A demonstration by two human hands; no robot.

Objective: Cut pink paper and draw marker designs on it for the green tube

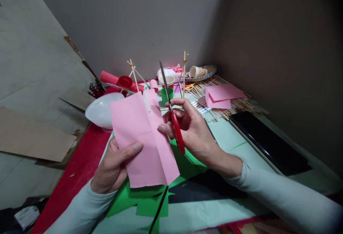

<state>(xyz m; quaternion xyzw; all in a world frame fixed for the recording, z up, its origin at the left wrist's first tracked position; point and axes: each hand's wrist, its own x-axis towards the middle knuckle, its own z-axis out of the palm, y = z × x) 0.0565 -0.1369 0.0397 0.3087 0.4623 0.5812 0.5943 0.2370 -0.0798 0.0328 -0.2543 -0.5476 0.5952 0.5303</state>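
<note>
Head view, craft table. L hand (114, 166) grips a folded pink paper sheet (143, 139) by its near-left edge, thumb on top. R hand (189, 128) holds red-handled scissors (173, 114), fingers through the handles, blades pointing far and up, just right of the sheet's crease. Under both: green paper (150, 198) w/ black paper (203, 189) to its right. Far left of sheet: white bowl (100, 110), red cup (125, 82). Far centre: green cup (166, 95), stick frame (184, 71). Far right: 2nd pink sheet (221, 96) on bamboo sticks (241, 105); dark tablet (268, 142) nearer, right.
</note>
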